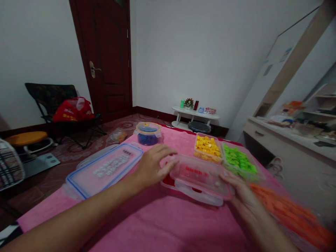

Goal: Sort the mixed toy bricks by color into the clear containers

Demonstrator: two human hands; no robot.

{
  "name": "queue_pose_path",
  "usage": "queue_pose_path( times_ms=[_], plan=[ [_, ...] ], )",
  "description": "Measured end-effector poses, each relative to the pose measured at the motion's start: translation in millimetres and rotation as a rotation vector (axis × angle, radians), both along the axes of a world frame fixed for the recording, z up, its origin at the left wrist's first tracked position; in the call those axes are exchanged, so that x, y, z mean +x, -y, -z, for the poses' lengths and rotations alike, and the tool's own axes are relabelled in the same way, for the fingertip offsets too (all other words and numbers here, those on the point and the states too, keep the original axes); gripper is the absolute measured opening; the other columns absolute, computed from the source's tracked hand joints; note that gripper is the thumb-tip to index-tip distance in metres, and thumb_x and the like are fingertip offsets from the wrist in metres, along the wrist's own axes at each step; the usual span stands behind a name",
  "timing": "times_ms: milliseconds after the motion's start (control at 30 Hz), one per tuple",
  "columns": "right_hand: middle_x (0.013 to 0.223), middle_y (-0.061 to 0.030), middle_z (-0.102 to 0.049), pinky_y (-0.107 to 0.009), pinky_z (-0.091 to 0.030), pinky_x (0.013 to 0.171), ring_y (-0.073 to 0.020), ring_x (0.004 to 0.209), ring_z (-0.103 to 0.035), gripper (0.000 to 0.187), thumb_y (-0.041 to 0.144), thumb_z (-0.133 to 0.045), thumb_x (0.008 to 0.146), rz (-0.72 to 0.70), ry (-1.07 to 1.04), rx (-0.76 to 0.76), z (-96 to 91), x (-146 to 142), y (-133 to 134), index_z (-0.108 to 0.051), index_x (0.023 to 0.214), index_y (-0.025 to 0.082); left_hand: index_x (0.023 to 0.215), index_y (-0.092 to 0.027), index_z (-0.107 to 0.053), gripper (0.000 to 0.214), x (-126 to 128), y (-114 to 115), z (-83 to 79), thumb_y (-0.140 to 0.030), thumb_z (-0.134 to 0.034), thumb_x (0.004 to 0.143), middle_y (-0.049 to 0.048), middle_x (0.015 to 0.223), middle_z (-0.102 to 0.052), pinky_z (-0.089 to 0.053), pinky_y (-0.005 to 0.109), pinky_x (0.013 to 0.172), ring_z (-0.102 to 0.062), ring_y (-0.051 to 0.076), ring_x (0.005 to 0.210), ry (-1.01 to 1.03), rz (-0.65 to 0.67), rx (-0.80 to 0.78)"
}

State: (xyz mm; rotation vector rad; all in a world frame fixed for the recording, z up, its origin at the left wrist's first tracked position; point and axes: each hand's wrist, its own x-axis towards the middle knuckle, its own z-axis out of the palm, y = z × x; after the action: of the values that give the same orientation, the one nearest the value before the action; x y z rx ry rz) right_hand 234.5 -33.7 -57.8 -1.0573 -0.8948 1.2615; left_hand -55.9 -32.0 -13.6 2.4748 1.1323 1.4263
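A clear plastic lid with pink trim (201, 176) sits tilted over a clear box of red pieces (170, 182) on the pink tablecloth. My left hand (153, 164) grips the lid's left end, fingers curled over its edge. At the lid's right corner, my right hand (240, 189) holds it with the fingers underneath and the thumb on top. Both hands are closed on the lid.
A blue-rimmed lid (105, 168) lies to the left. Behind stand a round tub of blue pieces (147, 133), an open box of yellow pieces (208, 147), one of green pieces (239, 160), and orange pieces (288, 210) at the right. A white dresser (288, 154) flanks the table.
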Motion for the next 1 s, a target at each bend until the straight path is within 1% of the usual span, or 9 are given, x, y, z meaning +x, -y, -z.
queue_pose_path(
  times_ms=[67,133,200,300,500,667,833,933,1000],
  plan=[
    [0.097,-0.0071,-0.073,-0.035,-0.060,0.064,-0.0262,0.077,-0.071,0.047,0.017,-0.076,0.059,0.020,-0.038,-0.110,6.0,2.4,-4.3,-0.066,0.105,0.020,0.099,-0.016,-0.063,0.032,-10.1,-18.4,13.1,-0.042,-0.049,0.086,0.0074,0.090,-0.066,-0.047,0.027,0.069,-0.061,0.016,0.078,0.098,-0.109,-0.275],
    [0.100,-0.0059,-0.072,-0.032,-0.060,0.067,-0.0247,0.083,-0.070,0.053,0.016,-0.076,0.058,0.063,-0.069,-0.193,10.5,2.1,-6.8,-0.064,0.109,0.021,0.089,-0.014,-0.061,0.042,-15.8,-32.1,26.5,-0.053,-0.047,0.084,0.0057,0.076,-0.065,-0.046,0.024,0.057,-0.061,0.016,0.066,0.168,-0.069,-0.592],
    [0.101,-0.0057,-0.072,-0.028,-0.059,0.068,-0.0231,0.086,-0.070,0.052,0.017,-0.077,0.059,0.099,-0.058,-0.200,13.4,-0.6,-7.9,-0.065,0.109,0.021,0.087,-0.015,-0.056,0.049,-18.0,-38.4,35.2,-0.062,-0.047,0.079,0.0025,0.066,-0.062,-0.044,0.022,0.047,-0.059,0.014,0.053,0.246,0.008,-0.852],
    [0.099,-0.0052,-0.073,-0.026,-0.059,0.068,-0.0216,0.084,-0.070,0.044,0.021,-0.077,0.060,0.084,-0.028,-0.147,15.1,-8.0,-9.3,-0.067,0.103,0.020,0.092,-0.017,-0.051,0.053,-17.7,-37.6,35.7,-0.066,-0.054,0.072,-0.0008,0.061,-0.060,-0.042,0.021,0.042,-0.057,0.013,0.045,0.336,0.068,-1.024],
    [0.087,-0.0024,-0.074,-0.029,-0.059,0.065,-0.0213,0.075,-0.070,0.036,0.021,-0.076,0.058,0.163,-0.044,-0.102,14.8,-24.6,-16.5,-0.069,0.094,0.020,0.097,-0.014,-0.053,0.053,-16.7,-35.6,26.2,-0.058,-0.062,0.069,0.0013,0.057,-0.061,-0.047,0.025,0.044,-0.060,0.016,0.047,0.306,0.104,-1.074],
    [0.088,-0.0016,-0.074,-0.025,-0.058,0.064,-0.0182,0.075,-0.070,0.030,0.020,-0.074,0.061,0.234,-0.070,-0.066,17.1,-25.6,-20.1,-0.070,0.091,0.020,0.101,-0.011,-0.062,0.051,-20.0,-42.5,32.6,-0.051,-0.062,0.071,0.0022,0.061,-0.062,-0.044,0.022,0.046,-0.057,0.013,0.048,0.216,0.036,-0.941],
    [0.095,0.0019,-0.073,-0.020,-0.057,0.067,-0.0151,0.086,-0.069,0.035,0.022,-0.075,0.062,0.270,-0.118,-0.032,21.1,-16.1,-21.0,-0.069,0.096,0.022,0.082,-0.012,-0.069,0.043,-19.3,-39.9,33.2,-0.053,-0.057,0.075,0.0013,0.065,-0.061,-0.040,0.021,0.054,-0.056,0.014,0.061,0.213,0.102,-0.751],
    [0.093,0.0033,-0.074,-0.021,-0.056,0.074,-0.0141,0.087,-0.068,0.034,0.022,-0.072,0.064,0.250,-0.156,-0.037,21.0,-16.5,-23.6,-0.069,0.098,0.022,0.075,-0.011,-0.067,0.046,-14.3,-36.4,31.8,-0.055,-0.054,0.078,0.0023,0.065,-0.061,-0.040,0.022,0.057,-0.055,0.016,0.067,0.288,0.189,-0.721],
    [0.090,0.0028,-0.074,-0.022,-0.056,0.077,-0.0144,0.086,-0.069,0.032,0.020,-0.070,0.064,0.245,-0.189,-0.079,18.5,-22.1,-25.7,-0.069,0.096,0.021,0.069,-0.011,-0.063,0.048,-12.4,-37.1,32.1,-0.058,-0.054,0.076,0.0019,0.062,-0.058,-0.038,0.022,0.056,-0.052,0.014,0.063,0.343,0.214,-0.736]
  ],
)
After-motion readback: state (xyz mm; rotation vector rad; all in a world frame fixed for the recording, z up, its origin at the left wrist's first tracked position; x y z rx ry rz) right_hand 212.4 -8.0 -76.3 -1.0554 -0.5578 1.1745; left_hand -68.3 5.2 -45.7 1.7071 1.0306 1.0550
